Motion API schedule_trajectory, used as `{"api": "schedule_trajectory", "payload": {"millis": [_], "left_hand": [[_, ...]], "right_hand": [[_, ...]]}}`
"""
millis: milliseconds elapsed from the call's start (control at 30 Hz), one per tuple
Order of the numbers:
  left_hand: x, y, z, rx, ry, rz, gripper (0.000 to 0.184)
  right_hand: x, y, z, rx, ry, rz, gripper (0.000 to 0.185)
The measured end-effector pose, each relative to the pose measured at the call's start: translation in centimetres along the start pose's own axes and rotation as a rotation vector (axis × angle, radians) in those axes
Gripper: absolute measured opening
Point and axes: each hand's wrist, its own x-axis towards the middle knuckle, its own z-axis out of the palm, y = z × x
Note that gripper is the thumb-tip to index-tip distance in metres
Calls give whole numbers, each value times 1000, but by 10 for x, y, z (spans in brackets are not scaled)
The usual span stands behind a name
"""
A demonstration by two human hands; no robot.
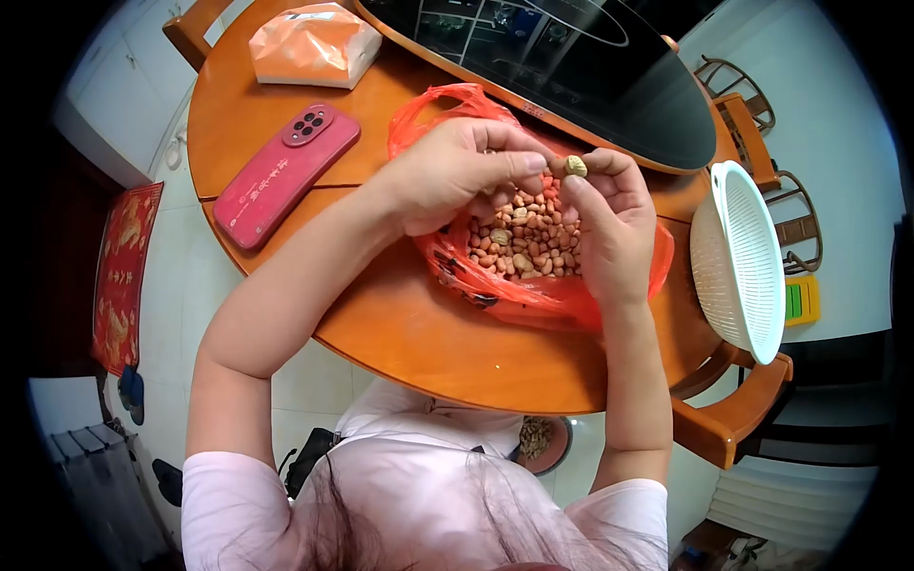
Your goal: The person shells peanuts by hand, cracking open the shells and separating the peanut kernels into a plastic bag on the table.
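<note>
A red plastic bag (466,276) lies open on the wooden table, holding many shelled, reddish-brown peanuts (533,233). A few pale, unshelled ones lie among them. Over the bag, my right hand (614,219) pinches a pale peanut in its shell (575,165) between thumb and forefinger. My left hand (466,176) is just left of it, thumb and forefinger closed together at the tips. Whatever those left fingers hold, if anything, is hidden. Its other fingers curl above the peanuts.
On the round table (419,343) lie a pink phone (286,176) and an orange-and-white tissue pack (314,46). A black glass turntable or cooktop (609,90) covers the back. A white colander (738,262) stands tilted at right. On the floor is a bowl of shells (541,443).
</note>
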Motion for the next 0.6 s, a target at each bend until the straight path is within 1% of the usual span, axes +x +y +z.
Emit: {"api": "schedule_trajectory", "payload": {"millis": [33,167,333,400,500,600], "left_hand": [[-1,0,4,-45,-35,30,23],[1,-5,13,-25,6,84,22],[3,-10,10,38,67,154,17],[1,-9,9,55,32,147,15],[0,-7,12,42,10,122,14],[1,-8,9,11,-6,90,14]], "right_hand": [[-1,-1,3,-24,9,-42,21],[-3,6,3,-101,-7,-179,23],[-6,1,1,-153,-65,-84,22],[-7,-5,-2,-153,-87,-58,21],[-8,1,1,-140,-45,-83,21],[-6,5,-3,-418,-94,-230,20]]}}
